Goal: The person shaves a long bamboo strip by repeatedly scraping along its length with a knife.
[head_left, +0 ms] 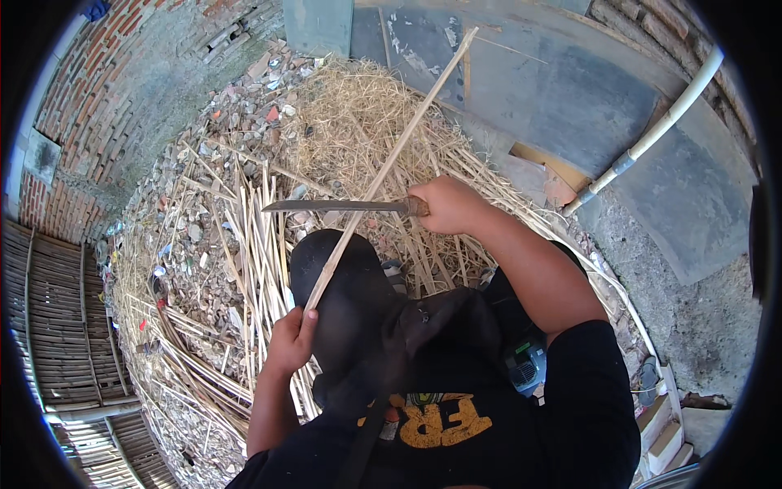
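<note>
Over the person's bent knee (pixel 368 269), a long, thin stick (pixel 399 155) slants up and away. The left hand (pixel 292 341) is curled closed around its low end, thumb on top. That grip is likely there to keep the stick from wobbling. The right hand (pixel 448 205) makes a fist around the handle of a long knife (pixel 338 206), which points left. The blade lies across the stick, well above the left fingers, which seems a safe spot for them. More sticks (pixel 252 236) lie together by the knee, perhaps so they are easy to reach. Curly straw (pixel 350 98) covers the ground ahead.
</note>
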The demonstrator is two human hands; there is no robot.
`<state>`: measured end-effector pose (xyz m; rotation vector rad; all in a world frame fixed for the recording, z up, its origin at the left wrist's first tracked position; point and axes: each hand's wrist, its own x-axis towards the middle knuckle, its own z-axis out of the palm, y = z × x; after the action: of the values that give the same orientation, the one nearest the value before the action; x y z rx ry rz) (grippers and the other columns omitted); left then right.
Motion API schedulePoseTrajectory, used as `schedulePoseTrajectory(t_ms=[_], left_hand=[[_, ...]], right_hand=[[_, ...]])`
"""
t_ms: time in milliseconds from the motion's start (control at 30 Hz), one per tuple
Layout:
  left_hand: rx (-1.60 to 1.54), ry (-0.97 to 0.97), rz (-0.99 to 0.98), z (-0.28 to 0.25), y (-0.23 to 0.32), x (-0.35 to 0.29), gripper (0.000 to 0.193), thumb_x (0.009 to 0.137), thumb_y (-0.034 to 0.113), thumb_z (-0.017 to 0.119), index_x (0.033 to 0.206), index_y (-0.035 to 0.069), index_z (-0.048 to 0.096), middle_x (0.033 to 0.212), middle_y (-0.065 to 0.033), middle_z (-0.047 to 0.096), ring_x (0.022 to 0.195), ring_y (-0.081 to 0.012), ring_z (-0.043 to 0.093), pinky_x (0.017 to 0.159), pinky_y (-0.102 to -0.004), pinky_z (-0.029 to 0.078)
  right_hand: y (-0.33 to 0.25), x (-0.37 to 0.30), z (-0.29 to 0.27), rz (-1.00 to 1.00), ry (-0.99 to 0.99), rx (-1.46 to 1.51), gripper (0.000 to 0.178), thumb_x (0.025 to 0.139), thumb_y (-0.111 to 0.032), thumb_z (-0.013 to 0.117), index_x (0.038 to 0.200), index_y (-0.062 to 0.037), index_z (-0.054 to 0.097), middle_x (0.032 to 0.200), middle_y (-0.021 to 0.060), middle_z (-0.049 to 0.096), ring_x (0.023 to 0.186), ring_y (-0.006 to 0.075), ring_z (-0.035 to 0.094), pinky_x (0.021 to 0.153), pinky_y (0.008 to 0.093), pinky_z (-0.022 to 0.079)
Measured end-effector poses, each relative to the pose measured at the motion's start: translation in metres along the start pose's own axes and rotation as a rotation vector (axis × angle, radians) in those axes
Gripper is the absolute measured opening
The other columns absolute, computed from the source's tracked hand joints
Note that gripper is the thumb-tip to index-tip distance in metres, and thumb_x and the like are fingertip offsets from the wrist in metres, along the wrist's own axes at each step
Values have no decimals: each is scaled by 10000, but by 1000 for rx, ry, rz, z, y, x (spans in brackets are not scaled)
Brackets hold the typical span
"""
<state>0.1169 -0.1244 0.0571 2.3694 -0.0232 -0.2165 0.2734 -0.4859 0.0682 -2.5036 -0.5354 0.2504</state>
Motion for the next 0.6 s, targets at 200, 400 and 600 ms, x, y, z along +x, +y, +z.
schedulePoseTrajectory(t_ms=[200, 400, 600], left_hand=[[97, -14, -26, -3, 7, -6, 525, 1025, 415, 558, 726, -15, 516, 575, -199, 523, 523, -294, 525, 533, -428, 405], [91, 25, -11, 1, 7, -2, 518, 1026, 395, 564, 721, -19, 506, 565, -185, 504, 515, -262, 486, 530, -422, 400], [55, 6, -14, 1, 4, -3, 527, 1031, 412, 553, 725, -12, 495, 564, -177, 486, 520, -241, 463, 525, -418, 389]], right_hand=[[-17, -2, 9, -155, 24, -275, 145, 748, -156, 666, 889, -122, 654, 776, 155, 671, 819, 377, 683, 701, 495, 524], [6, -1, 6, -9, 70, -24, 134, 755, -145, 659, 888, -134, 661, 741, 130, 673, 777, 376, 682, 680, 503, 518], [-26, -8, 7, -197, 43, -263, 173, 729, -133, 676, 898, -114, 647, 739, 147, 663, 765, 382, 674, 677, 499, 519]])
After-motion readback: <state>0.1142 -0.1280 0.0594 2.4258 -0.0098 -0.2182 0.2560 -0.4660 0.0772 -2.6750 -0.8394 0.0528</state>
